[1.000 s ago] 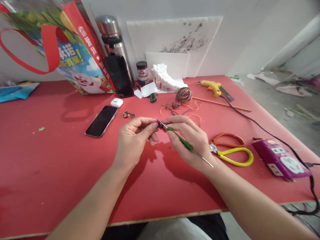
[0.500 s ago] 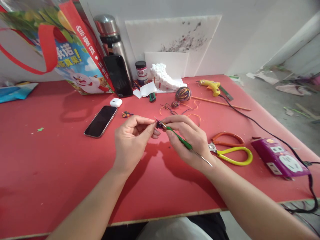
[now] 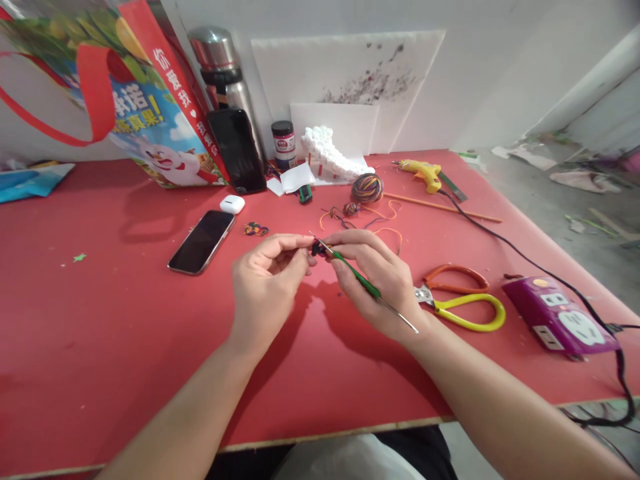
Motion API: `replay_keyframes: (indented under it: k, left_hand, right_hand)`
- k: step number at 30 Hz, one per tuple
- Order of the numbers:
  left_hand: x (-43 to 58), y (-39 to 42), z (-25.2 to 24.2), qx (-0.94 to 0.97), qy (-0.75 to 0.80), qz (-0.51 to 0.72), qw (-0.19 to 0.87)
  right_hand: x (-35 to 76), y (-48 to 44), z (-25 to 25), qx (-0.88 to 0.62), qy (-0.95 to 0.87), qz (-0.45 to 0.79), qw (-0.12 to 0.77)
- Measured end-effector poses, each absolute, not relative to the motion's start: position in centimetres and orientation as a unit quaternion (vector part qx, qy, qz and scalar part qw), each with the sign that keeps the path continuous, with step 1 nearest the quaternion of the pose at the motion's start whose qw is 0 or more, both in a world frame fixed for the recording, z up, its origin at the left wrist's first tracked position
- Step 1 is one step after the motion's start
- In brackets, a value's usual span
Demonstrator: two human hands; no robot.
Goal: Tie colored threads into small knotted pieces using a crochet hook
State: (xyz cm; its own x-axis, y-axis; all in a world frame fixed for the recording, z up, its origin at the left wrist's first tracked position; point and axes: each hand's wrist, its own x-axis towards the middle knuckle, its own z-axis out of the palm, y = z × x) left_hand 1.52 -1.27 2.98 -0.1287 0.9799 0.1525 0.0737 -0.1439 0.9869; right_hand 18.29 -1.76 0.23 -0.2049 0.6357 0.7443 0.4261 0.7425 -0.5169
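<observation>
Green-handled crochet hook [image 3: 361,279], one, clamped in the fingers of the right hand [image 3: 377,280]; one crocheted yarn piece [image 3: 319,249], pinched in the fingertips of the left hand [image 3: 264,283], near the hook's tip. On my feed I also count two yarn balls [image 3: 367,188], two smartphones [image 3: 202,242], one pair of scissors [image 3: 441,308].

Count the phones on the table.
2: one phone lies flat, left of the left hand; the other stands tilted before the flask. The bag could hide more.
</observation>
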Motion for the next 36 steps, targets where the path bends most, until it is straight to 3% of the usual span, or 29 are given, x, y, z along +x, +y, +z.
replay_keyframes:
  k: [14, 36]
  left_hand:
    - [1.6, -0.7, 2.5, 0.469, 0.514, 0.568, 0.440]
    - [0.9, -0.1, 2.2, 0.452, 0.446, 0.599, 0.488]
  right_hand:
    - [18.1, -2.0, 0.1, -0.314, -0.801, 0.056, 0.506]
    - [18.6, -2.3, 0.7, -0.343, -0.763, 0.174, 0.520]
